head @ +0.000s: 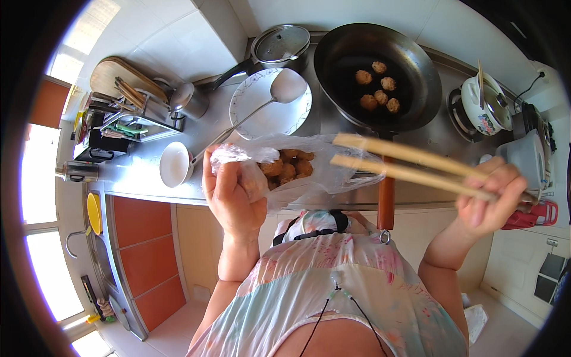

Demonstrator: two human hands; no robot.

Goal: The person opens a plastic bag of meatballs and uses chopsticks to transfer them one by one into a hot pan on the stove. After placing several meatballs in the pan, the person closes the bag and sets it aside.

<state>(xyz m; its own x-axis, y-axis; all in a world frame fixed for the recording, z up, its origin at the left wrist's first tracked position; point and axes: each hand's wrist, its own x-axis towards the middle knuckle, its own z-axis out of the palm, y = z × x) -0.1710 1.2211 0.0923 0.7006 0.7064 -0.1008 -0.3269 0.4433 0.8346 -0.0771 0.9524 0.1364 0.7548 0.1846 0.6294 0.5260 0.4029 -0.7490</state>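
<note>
A clear plastic bag (328, 176) hangs from my left hand (236, 192), whose fingers are closed around its gathered side. Brown fried balls (290, 169) fill the bag's lower left part. In my right hand (493, 194) is a pair of long wooden chopsticks (415, 165), blurred, their tips apart at the bag's mouth with nothing between them. Whether the tips are inside the plastic I cannot tell. Behind the bag stands a dark wok (419, 67) with several fried balls (380, 97) in its middle. The wok's wooden handle (386, 201) points towards me.
A metal spatula (285, 87) lies across a white plate (250, 93), its handle end by a white bowl (174, 163). A lidded saucepan (281, 44) is behind the plate. An enamel pot (484, 107) stands on the right. Knives and cutting boards (116, 80) stand left.
</note>
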